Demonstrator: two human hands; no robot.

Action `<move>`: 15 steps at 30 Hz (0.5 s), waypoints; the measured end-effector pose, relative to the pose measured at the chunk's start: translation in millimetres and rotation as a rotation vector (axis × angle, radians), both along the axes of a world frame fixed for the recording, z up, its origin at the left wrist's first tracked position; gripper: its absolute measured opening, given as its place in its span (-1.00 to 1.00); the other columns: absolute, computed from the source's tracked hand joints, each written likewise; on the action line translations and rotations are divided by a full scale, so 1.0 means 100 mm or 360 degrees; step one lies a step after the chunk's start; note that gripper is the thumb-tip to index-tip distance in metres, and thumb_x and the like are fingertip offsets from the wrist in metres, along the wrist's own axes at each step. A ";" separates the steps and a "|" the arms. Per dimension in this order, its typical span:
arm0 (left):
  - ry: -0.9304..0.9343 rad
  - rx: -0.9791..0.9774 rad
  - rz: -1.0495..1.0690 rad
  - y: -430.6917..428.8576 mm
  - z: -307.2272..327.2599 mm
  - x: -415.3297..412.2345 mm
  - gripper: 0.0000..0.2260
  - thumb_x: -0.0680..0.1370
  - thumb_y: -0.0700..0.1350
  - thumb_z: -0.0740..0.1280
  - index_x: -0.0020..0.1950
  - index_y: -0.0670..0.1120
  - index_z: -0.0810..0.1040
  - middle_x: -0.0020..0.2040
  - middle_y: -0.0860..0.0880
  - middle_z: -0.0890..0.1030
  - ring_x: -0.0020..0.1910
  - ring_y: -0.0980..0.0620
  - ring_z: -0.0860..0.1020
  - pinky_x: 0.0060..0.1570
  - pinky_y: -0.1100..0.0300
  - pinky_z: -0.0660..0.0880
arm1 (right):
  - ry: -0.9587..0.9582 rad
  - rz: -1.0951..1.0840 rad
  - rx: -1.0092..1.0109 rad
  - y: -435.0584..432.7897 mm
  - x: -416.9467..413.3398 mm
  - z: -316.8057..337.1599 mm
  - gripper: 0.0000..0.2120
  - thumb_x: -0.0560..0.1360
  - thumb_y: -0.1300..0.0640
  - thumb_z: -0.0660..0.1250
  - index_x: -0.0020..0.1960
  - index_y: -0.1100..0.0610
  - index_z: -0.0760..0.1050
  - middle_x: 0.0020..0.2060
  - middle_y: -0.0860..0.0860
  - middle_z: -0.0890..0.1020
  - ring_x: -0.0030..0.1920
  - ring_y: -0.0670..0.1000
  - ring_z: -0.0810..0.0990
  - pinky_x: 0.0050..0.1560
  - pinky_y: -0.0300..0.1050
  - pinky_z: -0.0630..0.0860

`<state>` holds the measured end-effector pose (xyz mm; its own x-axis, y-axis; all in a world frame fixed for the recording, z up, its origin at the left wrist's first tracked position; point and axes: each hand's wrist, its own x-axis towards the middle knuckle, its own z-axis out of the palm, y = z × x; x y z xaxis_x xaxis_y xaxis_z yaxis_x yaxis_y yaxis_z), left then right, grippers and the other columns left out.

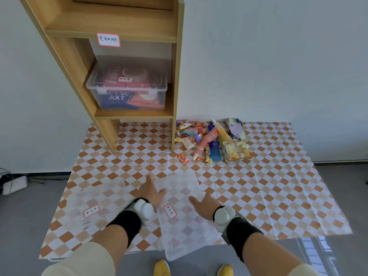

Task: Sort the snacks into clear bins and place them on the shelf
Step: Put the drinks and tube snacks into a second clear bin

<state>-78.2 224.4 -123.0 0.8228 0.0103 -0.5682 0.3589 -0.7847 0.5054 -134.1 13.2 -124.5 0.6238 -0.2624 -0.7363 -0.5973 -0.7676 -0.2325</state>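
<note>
Snacks lie in a loose heap at the far side of our checkered cloth, just right of the shelf's front right post and close to the wall: small wrapped candies, a pink tube, a blue pouch, a yellow bag and a purple pack, some overlapping, with one red candy lying a little apart toward us. We reach both hands toward the near bin, a clear one with a red-edged label, which sits at the near edge of the cloth and hangs partly over it. Our left hand lies at the bin's left side with fingers spread and thumb pointing away from us; it is not closed on anything we can see, though whether it touches the bin we cannot tell. Our right hand sits at the bin's right side, fingers loose and apart, again gripping nothing that shows. Each wrist wears a black band and a white device. A second clear bin with its own label rests on the cloth left of our left arm. In the shelf, one lidded bin already stands on the lower board, filled with red and blue packets, under a handwritten tag on the board above.
</note>
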 end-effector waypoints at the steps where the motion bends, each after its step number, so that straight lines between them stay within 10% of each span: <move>1: -0.0003 -0.0042 0.0018 -0.10 0.01 0.00 -0.39 0.55 0.09 0.35 0.46 -0.12 0.18 0.33 -0.17 0.50 0.22 -0.20 0.54 0.15 0.00 0.52 | -0.0054 -0.0005 -0.0012 -0.09 0.00 0.01 -0.11 0.53 -0.41 0.12 0.58 0.21 0.02 0.17 0.07 0.61 0.05 0.09 0.61 -0.07 -0.08 0.50; 7: 0.0180 -0.0361 0.0275 -0.74 0.10 0.01 -0.37 0.55 0.06 0.38 0.44 -0.13 0.11 0.35 -0.22 0.43 -0.02 -0.21 0.64 -0.13 -0.04 0.67 | -0.0336 -0.0010 -0.0136 -0.85 0.12 0.16 -0.23 0.54 -0.32 0.24 0.50 0.21 0.20 0.22 0.10 0.55 0.07 0.11 0.57 -0.11 -0.08 0.44; 15: 0.0474 -0.0561 0.0301 -2.02 0.10 -0.11 -0.15 0.58 0.05 0.34 0.58 -0.21 -0.18 0.37 -0.29 0.47 0.08 -0.27 0.63 0.00 -0.02 0.64 | -0.0510 0.0138 -0.0203 -2.15 0.32 0.22 -0.40 0.52 -0.28 0.30 0.37 0.11 0.37 0.17 0.07 0.57 0.11 0.12 0.56 -0.01 -0.04 0.47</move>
<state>-88.7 22.0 -113.2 0.6265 -0.0914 -0.7740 0.6475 -0.4917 0.5822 -102.5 -201.4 -102.5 0.8418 -0.2758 -0.4640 -0.4410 -0.8471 -0.2965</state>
